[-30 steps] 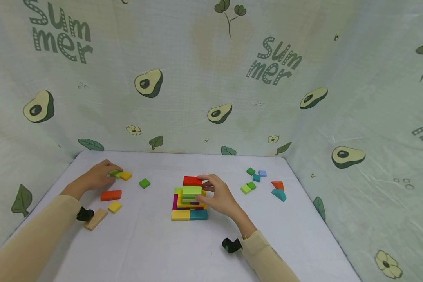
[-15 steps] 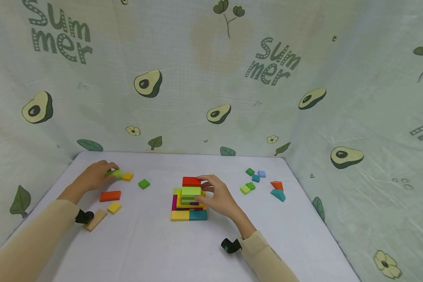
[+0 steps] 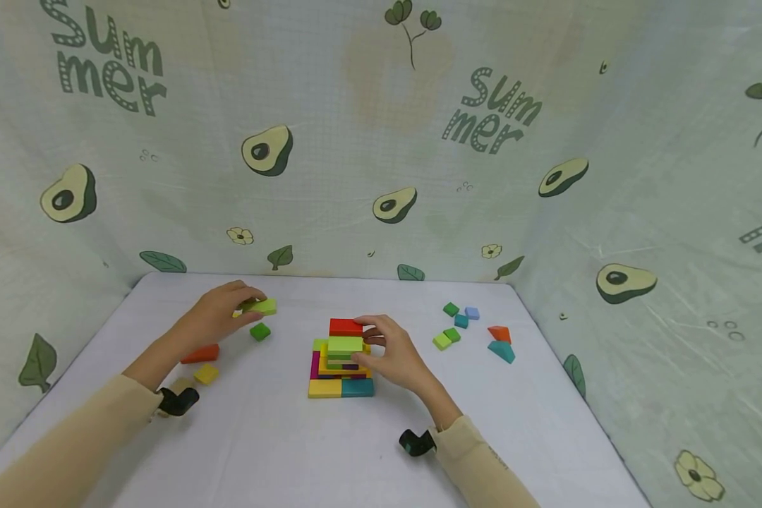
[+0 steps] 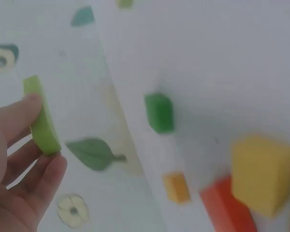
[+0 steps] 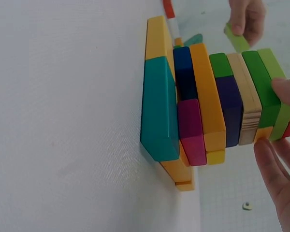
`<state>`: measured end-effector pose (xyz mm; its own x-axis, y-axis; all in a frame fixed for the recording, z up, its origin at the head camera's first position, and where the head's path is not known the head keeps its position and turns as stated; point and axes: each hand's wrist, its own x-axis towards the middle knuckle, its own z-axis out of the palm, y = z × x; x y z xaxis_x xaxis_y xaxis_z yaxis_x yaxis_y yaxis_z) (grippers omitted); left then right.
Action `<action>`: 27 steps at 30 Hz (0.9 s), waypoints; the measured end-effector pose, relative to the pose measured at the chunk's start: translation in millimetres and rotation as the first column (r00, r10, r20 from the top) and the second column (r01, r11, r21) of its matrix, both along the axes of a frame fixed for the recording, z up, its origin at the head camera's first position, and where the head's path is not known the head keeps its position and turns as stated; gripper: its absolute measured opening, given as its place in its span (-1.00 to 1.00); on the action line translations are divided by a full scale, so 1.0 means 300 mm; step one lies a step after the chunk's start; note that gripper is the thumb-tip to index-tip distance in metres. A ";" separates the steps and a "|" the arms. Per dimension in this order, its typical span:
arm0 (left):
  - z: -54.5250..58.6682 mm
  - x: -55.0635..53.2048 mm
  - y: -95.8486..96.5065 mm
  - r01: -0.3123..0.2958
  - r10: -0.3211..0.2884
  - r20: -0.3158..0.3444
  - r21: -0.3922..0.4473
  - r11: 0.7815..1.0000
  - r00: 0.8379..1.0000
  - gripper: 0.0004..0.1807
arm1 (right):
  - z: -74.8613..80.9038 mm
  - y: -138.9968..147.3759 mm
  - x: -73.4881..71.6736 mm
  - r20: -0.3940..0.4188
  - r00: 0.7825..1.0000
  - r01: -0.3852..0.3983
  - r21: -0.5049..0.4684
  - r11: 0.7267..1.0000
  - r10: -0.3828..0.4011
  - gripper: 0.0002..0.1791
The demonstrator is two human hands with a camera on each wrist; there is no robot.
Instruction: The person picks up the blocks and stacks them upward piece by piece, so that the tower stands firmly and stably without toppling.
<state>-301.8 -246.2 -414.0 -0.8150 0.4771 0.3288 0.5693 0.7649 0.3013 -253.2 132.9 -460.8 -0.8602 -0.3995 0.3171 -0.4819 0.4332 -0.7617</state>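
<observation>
Block tower (image 3: 343,358) is gripped near its top by the right hand (image 3: 391,353), the nearer hand to it, while beyond and left of the tower a lime block (image 3: 264,307), long axis seemingly crosswise, is pinched by the left hand (image 3: 224,312).

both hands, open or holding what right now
Left hand: holding a light green block.
Right hand: holding the upper part of the block stack.

We see a beige left sleeve (image 3: 79,444) and a matching, faintly marked right sleeve (image 3: 482,471). By each we notice a black device (image 3: 180,402).
</observation>
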 end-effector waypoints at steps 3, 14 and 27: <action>0.022 0.035 0.073 0.035 -0.035 -0.024 0.011 0.999 0.999 -0.65 | 0.000 0.000 0.001 0.000 1.000 0.000 0.000 1.000 0.000 -0.30; 0.072 0.133 0.295 0.189 -0.186 -0.076 0.035 0.981 0.980 -0.64 | 0.003 0.000 0.002 0.000 1.000 0.006 -0.001 1.000 -0.006 -0.30; 0.028 0.135 0.438 0.259 -0.255 -0.060 0.063 0.964 0.965 -0.64 | 0.001 0.006 -0.002 -0.013 1.000 -0.024 0.000 1.000 0.024 -0.30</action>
